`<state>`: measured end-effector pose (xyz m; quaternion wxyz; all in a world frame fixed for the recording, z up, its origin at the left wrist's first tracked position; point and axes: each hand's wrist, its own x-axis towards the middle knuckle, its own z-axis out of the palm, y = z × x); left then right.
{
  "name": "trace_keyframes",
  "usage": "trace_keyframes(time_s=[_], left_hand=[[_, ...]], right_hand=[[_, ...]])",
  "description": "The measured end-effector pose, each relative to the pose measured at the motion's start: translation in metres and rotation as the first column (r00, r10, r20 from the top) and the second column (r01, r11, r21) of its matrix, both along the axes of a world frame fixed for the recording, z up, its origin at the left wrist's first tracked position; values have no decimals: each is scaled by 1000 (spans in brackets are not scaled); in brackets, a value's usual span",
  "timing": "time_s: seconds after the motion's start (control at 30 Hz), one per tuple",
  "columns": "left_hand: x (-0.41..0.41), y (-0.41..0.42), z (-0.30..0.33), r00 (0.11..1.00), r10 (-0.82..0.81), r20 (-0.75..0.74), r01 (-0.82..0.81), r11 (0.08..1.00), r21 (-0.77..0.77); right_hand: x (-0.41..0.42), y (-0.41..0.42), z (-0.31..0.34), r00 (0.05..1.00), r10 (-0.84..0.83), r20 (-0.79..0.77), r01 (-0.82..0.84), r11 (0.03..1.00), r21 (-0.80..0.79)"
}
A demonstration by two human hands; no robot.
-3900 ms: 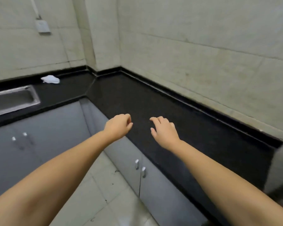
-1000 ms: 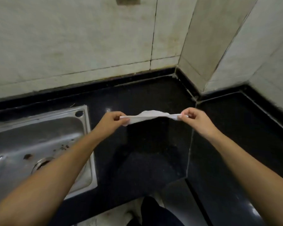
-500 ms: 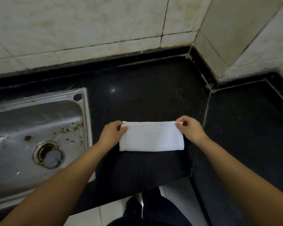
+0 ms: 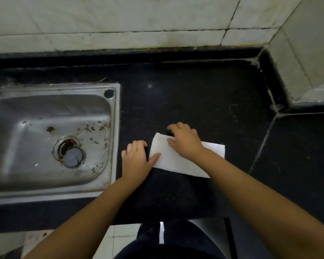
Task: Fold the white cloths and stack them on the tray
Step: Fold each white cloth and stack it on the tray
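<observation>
Steel rectangular sink (image 4: 112, 131), one, set into the black stone table (image 4: 204, 101) at far left, its round drain plugged and flecked with debris; no cloth in it.

Left hand (image 4: 137, 161), one; it lies on the table just left of the cloth, fingers curled down at the cloth's left edge, thumb stretched flat onto the near-left corner; whether those fingers pinch the edge cannot be told.

White rectangular folded cloth (image 4: 176, 161), one; flat on the table between sink and corner seam, long axis running left to right and tilted slightly, the right end lying nearer the person; directly under and ahead of both hands.

Right hand (image 4: 185, 143), one; palm down on the cloth's upper-left part, fingers bent over the far edge, pressing rather than holding; its forearm crosses the cloth's right half.

Judgement: both hands sit at the left end, the right end free; a further fold would likely bring one end across the long axis.

Tray: none in view; other cloths: none in view.
</observation>
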<state>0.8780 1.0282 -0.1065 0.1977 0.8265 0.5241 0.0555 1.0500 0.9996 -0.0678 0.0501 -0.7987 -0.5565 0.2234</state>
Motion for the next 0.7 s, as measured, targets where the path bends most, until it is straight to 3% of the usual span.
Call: trace_keyframes(time_s=[0.17, 0.3, 0.43, 0.7], left_hand=[[-5, -10, -1, 992, -25, -126, 28, 999, 18], [-3, -3, 5, 988, -112, -108, 108, 993, -42], [6, 11, 15, 972, -201, -122, 188, 976, -111], [9, 3, 22, 974, -132, -182, 118, 989, -87]], right_hand=[[-35, 32, -11, 999, 22, 27, -20, 996, -88], [-19, 25, 3, 979, -89, -181, 70, 991, -112], [5, 6, 12, 961, -72, -266, 36, 989, -140], [-13, 16, -8, 978, -85, -193, 97, 994, 57]])
